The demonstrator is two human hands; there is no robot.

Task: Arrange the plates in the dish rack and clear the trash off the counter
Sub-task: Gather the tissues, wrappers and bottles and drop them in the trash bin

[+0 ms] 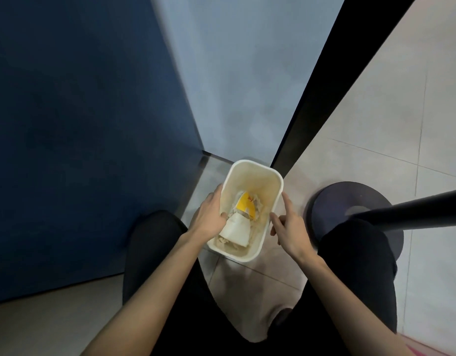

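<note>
A white plastic trash bin (257, 173) stands on the floor between my knees. Inside it lie a white paper cup (235, 231), a yellow and white wrapper (246, 205) and crumpled paper. My left hand (210, 214) is at the bin's left rim, fingers along the outside and thumb reaching inside near the cup. Whether it grips the rim or the cup I cannot tell. My right hand (289, 227) hovers at the bin's right side, fingers loosely spread, holding nothing. No plates or dish rack are in view.
A dark blue panel (80, 124) rises on the left and a pale wall (247, 73) behind the bin. A black post (319, 86) runs up at the right. A round dark stand base (350, 201) with a pole (414, 211) sits on the tiled floor to the right.
</note>
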